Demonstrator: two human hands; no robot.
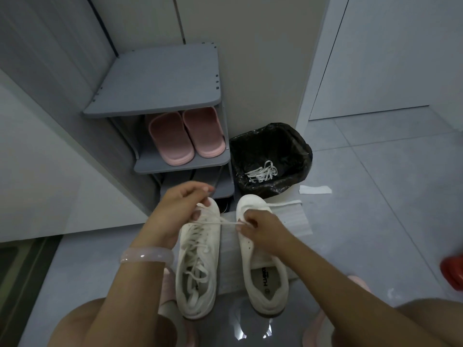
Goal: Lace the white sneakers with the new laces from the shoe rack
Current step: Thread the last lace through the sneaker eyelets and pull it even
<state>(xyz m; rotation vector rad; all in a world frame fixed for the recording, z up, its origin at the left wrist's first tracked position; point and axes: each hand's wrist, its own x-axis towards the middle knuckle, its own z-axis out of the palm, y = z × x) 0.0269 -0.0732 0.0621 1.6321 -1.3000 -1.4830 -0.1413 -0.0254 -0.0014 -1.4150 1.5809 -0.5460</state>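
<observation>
Lace (220, 222) runs taut, crosswise, between both hands above the toe end of the left sneaker (198, 259), its long axis roughly square to the shoe's. Left hand (175, 211) pinches 1 end over the toe; right hand (253, 226) pinches the other, over the right sneaker (265, 276), which shows no lacing. Both hands sit equally near.

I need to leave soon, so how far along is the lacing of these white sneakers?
Done: a bundle of white laces lies in the black-lined bin. The left white sneaker looks threaded along most of its eyelets. In hand: the left hand and right hand each pinch an end of its white lace, pulled taut. Left: tying it, then the right white sneaker, which seems unlaced.
</observation>
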